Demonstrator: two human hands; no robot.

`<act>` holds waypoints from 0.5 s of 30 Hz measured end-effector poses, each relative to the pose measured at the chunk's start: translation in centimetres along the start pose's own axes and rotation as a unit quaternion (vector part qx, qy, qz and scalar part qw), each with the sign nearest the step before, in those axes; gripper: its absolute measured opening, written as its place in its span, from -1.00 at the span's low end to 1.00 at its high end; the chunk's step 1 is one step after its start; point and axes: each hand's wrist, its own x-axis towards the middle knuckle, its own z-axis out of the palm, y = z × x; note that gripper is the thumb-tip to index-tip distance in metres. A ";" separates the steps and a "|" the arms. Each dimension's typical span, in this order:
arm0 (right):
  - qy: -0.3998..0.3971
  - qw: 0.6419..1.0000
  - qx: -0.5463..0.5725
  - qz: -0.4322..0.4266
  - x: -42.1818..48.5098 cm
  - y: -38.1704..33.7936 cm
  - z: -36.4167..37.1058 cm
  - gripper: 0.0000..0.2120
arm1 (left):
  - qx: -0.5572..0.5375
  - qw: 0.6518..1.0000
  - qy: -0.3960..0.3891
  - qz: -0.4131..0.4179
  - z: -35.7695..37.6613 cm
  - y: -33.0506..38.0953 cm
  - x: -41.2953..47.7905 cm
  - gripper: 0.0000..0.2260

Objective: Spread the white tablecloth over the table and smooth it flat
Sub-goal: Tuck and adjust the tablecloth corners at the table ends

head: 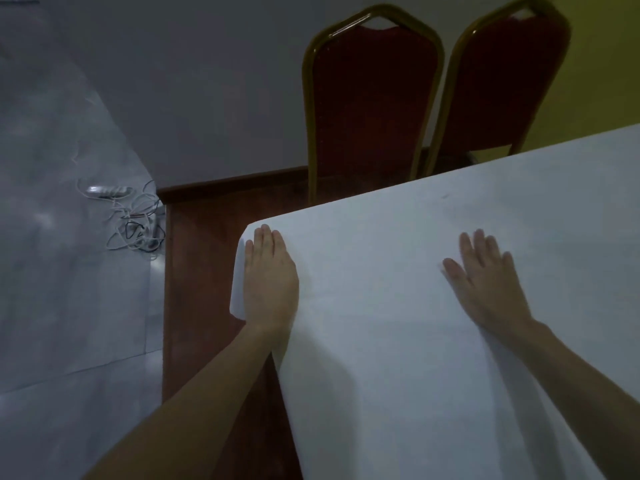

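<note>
The white tablecloth covers the table top and hangs down over the near edge and the left corner. My left hand lies flat on the cloth at the table's left corner, fingers straight and together. About a forearm's length to the right, my right hand presses flat on the cloth with fingers slightly spread. The table itself is hidden under the cloth. The cloth looks smooth between my hands, with soft folds where it drapes in front.
Two red chairs with gold frames, one beside the other, stand behind the table against the wall. A tangle of cables and a power strip lies on the grey floor at left. A brown floor strip runs beside the table.
</note>
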 end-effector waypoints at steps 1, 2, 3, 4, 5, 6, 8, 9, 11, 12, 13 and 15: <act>-0.003 1.000 0.007 0.001 -0.8 -0.7 0.0 -0.18 | 0.000 1.000 -0.003 -0.002 -0.1 0.0 0.0 -0.58; -0.008 1.000 0.015 -0.012 -2.0 -1.9 0.0 -0.17 | 0.002 1.000 -0.004 0.001 -0.5 0.2 -0.3 -0.59; -0.015 0.999 0.020 -0.046 -3.3 -3.7 0.1 -0.17 | 0.002 1.000 -0.005 0.005 -0.6 0.4 -0.6 -0.59; -0.026 0.995 0.027 -0.095 -4.9 -5.8 0.2 -0.17 | -0.006 1.000 -0.001 0.010 -0.9 0.6 -1.2 -0.59; -0.042 0.988 0.035 -0.147 -6.6 -8.3 0.5 -0.19 | -0.021 1.000 0.002 0.010 -1.0 0.9 -1.9 -0.59; -0.054 0.979 0.039 -0.192 -8.0 -10.6 0.9 -0.24 | -0.046 0.999 0.004 0.010 -1.1 1.3 -3.0 -0.59; -0.035 0.962 0.008 -0.269 -11.0 -14.0 2.1 -0.39 | -0.087 0.996 -0.015 0.024 -1.3 2.2 -6.5 -0.59; -0.011 0.956 -0.008 -0.295 -12.3 -15.0 2.6 -0.44 | -0.101 0.994 -0.030 0.029 -1.6 2.5 -8.4 -0.58; 0.005 0.952 -0.004 -0.306 -13.8 -15.2 3.2 -0.48 | -0.098 0.994 -0.041 0.037 -1.9 2.6 -11.2 -0.52; 0.000 0.953 0.008 -0.302 -14.0 -14.5 3.2 -0.48 | -0.077 0.995 -0.035 0.049 -1.8 2.4 -11.9 -0.50; -0.005 0.954 0.018 -0.298 -14.2 -13.6 3.1 -0.48 | -0.058 0.996 -0.029 0.055 -1.6 2.1 -12.1 -0.51; -0.005 0.961 0.023 -0.277 -14.3 -11.3 2.6 -0.47 | -0.053 0.997 -0.025 0.041 -1.3 1.9 -11.7 -0.53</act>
